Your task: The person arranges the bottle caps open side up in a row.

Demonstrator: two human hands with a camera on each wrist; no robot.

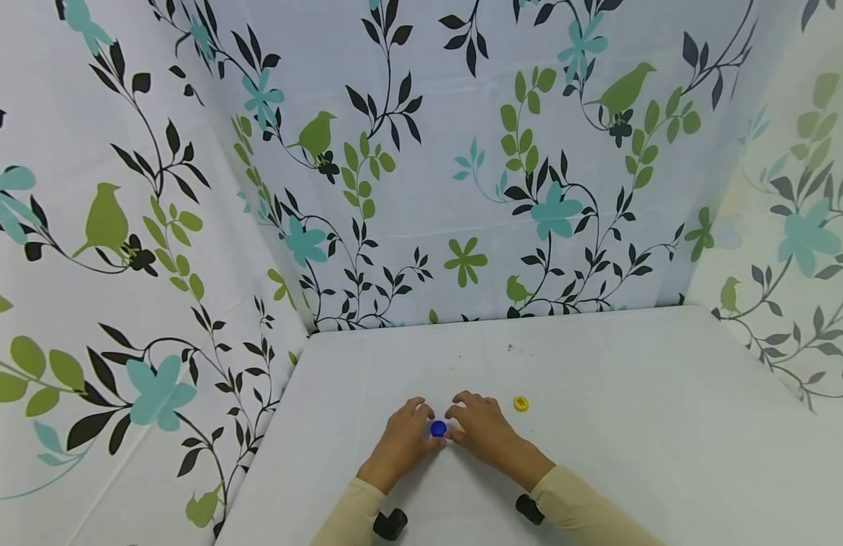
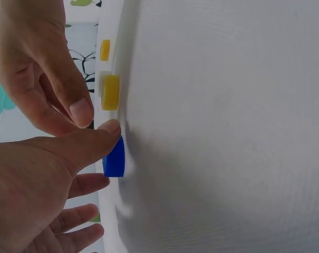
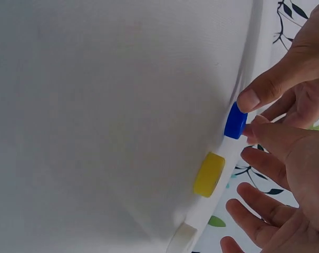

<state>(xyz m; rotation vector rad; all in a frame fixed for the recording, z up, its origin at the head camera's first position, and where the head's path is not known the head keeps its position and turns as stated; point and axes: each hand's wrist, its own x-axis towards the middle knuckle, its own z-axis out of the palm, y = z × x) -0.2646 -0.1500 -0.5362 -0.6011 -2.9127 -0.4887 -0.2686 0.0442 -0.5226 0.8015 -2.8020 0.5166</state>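
Observation:
A small blue round cap (image 1: 438, 429) lies on the white table between the two hands. My left hand (image 1: 399, 441) holds it, thumb on the near side and index finger curving round the far side. My right hand (image 1: 488, 432) is just right of it, fingers loosely bent, thumb tip right at the cap's edge. In the right wrist view, the left thumb (image 3: 250, 100) presses on the blue cap (image 3: 235, 121). A yellow cap (image 3: 209, 175) stands near the right hand's fingers; that hand mostly hides it in the head view.
Another yellow cap (image 1: 521, 403) lies right of the right hand. A whitish block (image 3: 182, 238) shows at the lower edge of the right wrist view. Black devices (image 1: 391, 524) sit at both wrists. Patterned curtains (image 1: 462, 152) surround the white table (image 1: 633, 425).

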